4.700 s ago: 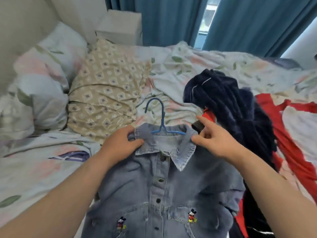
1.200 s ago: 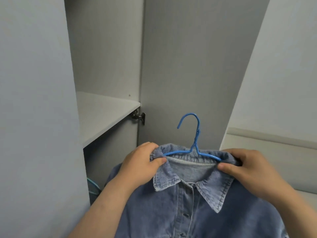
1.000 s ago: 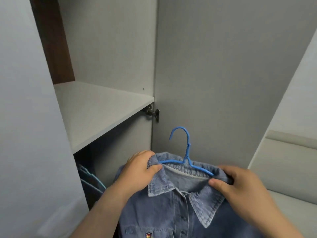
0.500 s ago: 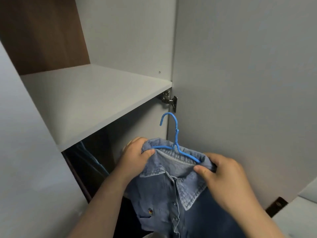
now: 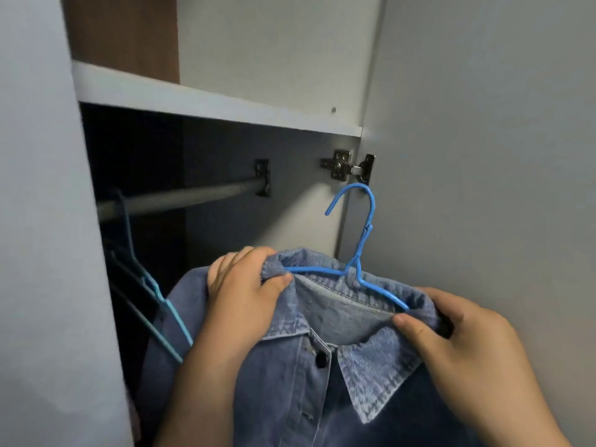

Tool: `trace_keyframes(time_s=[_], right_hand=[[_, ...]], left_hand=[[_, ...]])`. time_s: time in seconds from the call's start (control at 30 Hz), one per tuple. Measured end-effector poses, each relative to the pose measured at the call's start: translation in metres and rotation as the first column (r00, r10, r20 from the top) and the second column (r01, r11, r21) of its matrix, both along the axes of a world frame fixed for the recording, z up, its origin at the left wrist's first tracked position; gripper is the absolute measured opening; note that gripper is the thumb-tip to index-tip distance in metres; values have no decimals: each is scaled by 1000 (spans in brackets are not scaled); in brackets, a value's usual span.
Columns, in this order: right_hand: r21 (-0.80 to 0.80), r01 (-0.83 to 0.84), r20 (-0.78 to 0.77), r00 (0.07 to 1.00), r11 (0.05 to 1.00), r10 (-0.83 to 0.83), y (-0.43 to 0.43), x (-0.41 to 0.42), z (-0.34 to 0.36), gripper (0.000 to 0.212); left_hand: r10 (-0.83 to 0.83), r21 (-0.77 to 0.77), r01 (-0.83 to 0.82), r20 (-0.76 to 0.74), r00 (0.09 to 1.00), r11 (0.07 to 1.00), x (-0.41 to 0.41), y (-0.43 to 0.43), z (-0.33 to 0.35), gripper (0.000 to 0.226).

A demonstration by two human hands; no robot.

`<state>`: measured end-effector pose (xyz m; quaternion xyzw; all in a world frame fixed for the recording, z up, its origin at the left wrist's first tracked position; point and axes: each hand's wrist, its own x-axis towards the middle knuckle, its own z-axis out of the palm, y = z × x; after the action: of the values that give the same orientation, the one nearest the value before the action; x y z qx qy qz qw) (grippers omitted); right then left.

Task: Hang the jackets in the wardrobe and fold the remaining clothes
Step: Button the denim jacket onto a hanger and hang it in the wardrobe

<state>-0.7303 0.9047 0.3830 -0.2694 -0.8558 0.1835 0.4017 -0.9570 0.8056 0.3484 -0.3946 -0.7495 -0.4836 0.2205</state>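
At the middle of the frame, a denim jacket (image 5: 322,366) sits on a blue hanger (image 5: 358,250), held up in front of the open wardrobe. The left hand (image 5: 245,295) pinches the left side of the collar, fingers (image 5: 277,280) shut tight on cloth and wire. The right hand (image 5: 451,337) does the same on the right side, thumb pressed on the collar. The hook points up near the door hinge (image 5: 342,167), right of the middle.

The rail (image 5: 180,196) runs from the dark left side to a bracket on the side wall. The hook is to the right of the rail and lower, so it is not on yet.

What could go wrong? The hook could bump the shelf (image 5: 209,104) above the rail, because the gap there looks small. The hook could also miss the rail and the jacket would drop. The jacket looks heavy and floppy, so it might slip off one end of the thin wire if a hand lets go too soon. Empty hangers (image 5: 158,304) at the lower left could get tangled with it.

The wardrobe is grey-white inside, with a brown back panel (image 5: 122,33) at the upper left. It is dark under the shelf. The open door (image 5: 483,140) fills the right side.
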Motion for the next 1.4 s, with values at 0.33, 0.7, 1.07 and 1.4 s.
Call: trace_keyframes(time_s=[0.33, 0.7, 1.07, 1.4], right_hand=[[159, -101, -59, 992, 982, 111, 5, 36, -51, 11], [153, -208, 119, 974, 966, 190, 21, 53, -54, 37], [-44, -65, -51, 997, 997, 63, 30, -19, -76, 23], [-112, -78, -187, 981, 991, 57, 57, -116, -73, 23]], left_hand=[[26, 0, -26, -52, 998, 1000, 33, -9, -37, 19], [189, -29, -193, -111, 976, 981, 67, -29, -30, 11], [102, -327, -146, -148, 984, 934, 27, -23, 25, 73], [624, -371, -636, -169, 763, 676, -41, 18, 75, 49]])
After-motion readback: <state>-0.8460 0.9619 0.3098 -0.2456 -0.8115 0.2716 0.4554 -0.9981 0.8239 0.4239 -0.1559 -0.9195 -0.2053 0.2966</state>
